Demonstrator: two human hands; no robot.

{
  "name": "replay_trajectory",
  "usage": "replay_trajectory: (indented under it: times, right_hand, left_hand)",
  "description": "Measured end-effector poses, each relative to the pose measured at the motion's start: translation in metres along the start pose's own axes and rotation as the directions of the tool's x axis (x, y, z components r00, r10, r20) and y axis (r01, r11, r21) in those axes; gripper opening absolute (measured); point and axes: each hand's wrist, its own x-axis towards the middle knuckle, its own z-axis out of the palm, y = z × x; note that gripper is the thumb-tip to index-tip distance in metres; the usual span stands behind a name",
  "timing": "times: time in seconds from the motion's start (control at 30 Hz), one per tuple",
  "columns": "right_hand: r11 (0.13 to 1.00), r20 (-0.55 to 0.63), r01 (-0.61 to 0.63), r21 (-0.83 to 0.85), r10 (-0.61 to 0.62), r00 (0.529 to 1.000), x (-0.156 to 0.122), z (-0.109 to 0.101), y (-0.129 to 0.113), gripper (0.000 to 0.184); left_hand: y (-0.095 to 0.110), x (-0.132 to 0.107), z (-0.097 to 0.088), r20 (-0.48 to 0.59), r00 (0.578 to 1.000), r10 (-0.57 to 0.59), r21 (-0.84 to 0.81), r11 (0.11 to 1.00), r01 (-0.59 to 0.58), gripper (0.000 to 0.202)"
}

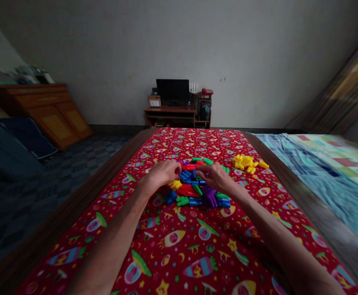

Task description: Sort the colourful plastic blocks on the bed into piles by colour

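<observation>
A pile of plastic toy pieces (187, 189) in blue, red, green, purple and yellow lies on the red patterned cloth (173, 262). My left hand (164, 172) curls over the pile's left side, above a yellow piece (175, 184). Its fingertips point down, and whatever they pinch is hidden. From the right, my right hand (217, 176) reaches over the pile, thumb and forefinger apart near blue pieces (189, 177). A purple piece (209, 196) lies below it. Off to the right sits a separate heap of yellow pieces (245, 162).
The cloth covers a surface with dark wooden edges (292, 192). Beyond its far end stands a small desk (169, 110) with a monitor (173, 91). A bed with a blue sheet (314, 176) adjoins the right side; a wooden cabinet (50, 112) stands left.
</observation>
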Motion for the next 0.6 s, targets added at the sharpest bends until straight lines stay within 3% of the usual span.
replay_trajectory:
  times: [0.1, 0.27, 0.37, 0.5, 0.6]
  right_hand:
    - [1.000, 0.025, -0.013, -0.027, 0.014, 1.000, -0.001, -0.002, 0.002, 0.024]
    - [0.998, 0.038, -0.029, -0.052, 0.031, 0.999, -0.001, -0.006, 0.009, 0.026]
    - [0.999, -0.007, -0.031, 0.006, 0.031, 0.999, -0.001, 0.000, 0.011, 0.025]
    - [0.993, -0.071, -0.026, 0.119, 0.034, 0.997, 0.000, 0.010, 0.010, 0.026]
    - [0.989, -0.095, -0.092, 0.117, 0.103, 0.990, 0.002, 0.009, 0.011, 0.026]
  left_hand:
    - [0.004, -0.001, 0.014, 0.081, 0.996, -0.048, 0.030, 0.999, 0.046, 0.019]
    - [-0.003, 0.005, 0.020, 0.082, 0.996, -0.027, -0.024, 0.999, 0.030, 0.017]
    - [-0.002, 0.010, 0.012, -0.040, 0.999, -0.003, -0.181, 0.983, -0.004, 0.008]
    - [0.017, 0.013, 0.007, -0.259, 0.964, 0.064, -0.455, 0.872, -0.180, 0.019]
    - [0.029, 0.014, 0.011, -0.319, 0.939, 0.128, -0.534, 0.794, -0.289, 0.026]
